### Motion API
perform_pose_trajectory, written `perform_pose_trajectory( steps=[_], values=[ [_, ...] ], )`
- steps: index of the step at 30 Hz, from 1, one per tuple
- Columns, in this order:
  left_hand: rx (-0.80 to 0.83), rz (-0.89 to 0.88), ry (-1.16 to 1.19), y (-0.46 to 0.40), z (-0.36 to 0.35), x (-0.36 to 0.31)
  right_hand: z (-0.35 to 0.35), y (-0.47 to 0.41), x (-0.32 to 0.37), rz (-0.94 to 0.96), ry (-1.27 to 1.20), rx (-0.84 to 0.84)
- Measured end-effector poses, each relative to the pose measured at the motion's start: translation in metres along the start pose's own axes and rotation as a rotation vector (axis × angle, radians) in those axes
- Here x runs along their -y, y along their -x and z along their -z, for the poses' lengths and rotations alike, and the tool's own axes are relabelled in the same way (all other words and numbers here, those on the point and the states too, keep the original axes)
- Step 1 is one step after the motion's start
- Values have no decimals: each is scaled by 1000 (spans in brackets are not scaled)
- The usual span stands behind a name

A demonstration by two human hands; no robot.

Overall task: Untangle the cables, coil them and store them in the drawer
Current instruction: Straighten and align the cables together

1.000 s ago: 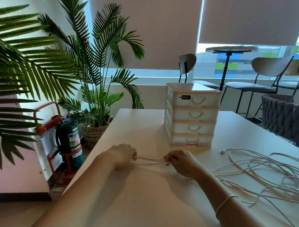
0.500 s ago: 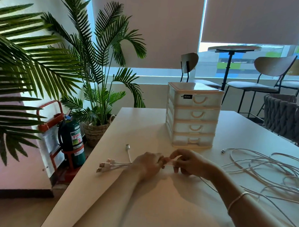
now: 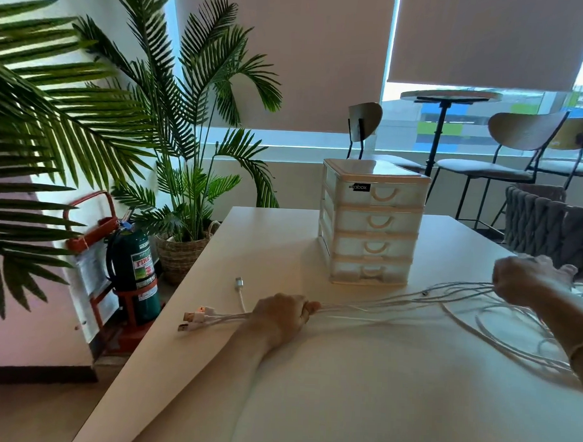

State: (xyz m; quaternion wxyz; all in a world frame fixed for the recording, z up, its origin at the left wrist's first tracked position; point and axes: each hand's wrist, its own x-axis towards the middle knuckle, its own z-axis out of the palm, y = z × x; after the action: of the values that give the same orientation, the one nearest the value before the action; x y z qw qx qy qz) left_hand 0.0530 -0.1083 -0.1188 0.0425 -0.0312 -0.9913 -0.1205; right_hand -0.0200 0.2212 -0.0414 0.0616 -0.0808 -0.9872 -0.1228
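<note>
White tabletop [image 3: 359, 391], cables pulled taut between two hands.
Left hand [image 3: 281, 315] at lower centre grips the bundle of white cables [image 3: 380, 303], plugs [image 3: 195, 317] fanning out to its left; right hand [image 3: 528, 279] at the right edge, blurred, clutches the strands, loose loops below it. Farther back stands the four-drawer unit [image 3: 372, 224], drawers shut; palms [image 3: 174, 115] fill the upper left.

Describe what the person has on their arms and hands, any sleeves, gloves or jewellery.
Both forearms are bare as far as the frame shows, with no sleeves in view. The left hand wears no glove, ring or watch that can be seen. The right hand is blurred and also looks ungloved; a thin pale bracelet circles the right wrist.
</note>
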Motion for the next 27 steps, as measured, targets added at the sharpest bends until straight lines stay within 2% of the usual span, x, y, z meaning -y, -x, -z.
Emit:
perform_pose_trajectory(
  steps=[1, 3, 7, 9, 13, 19, 22, 27],
  values=[
    [-2, 8, -2, 0, 0, 0, 5, 3, 8, -48, 63, 49],
    [-4, 16, 5, -1, 1, 0, 13, 14, 32, 36, 63, 131],
    [2, 27, 24, -2, 1, 0, 22, 56, 100, 570, -404, 92],
    [12, 34, 46, -2, 0, 2, 21, 77, 134, 702, -546, 60],
    [-1, 17, 68, -3, -1, 4, 1, 84, 167, 665, -644, 117],
    [-61, 11, 126, -3, 2, 6, -6, 80, 168, 610, -866, 287],
    [-73, 14, 155, -4, 3, 6, -3, 80, 167, 564, -896, 364],
    [-86, -61, 183, 0, 6, 3, -7, 75, 167, 529, -767, 148]
  ],
)
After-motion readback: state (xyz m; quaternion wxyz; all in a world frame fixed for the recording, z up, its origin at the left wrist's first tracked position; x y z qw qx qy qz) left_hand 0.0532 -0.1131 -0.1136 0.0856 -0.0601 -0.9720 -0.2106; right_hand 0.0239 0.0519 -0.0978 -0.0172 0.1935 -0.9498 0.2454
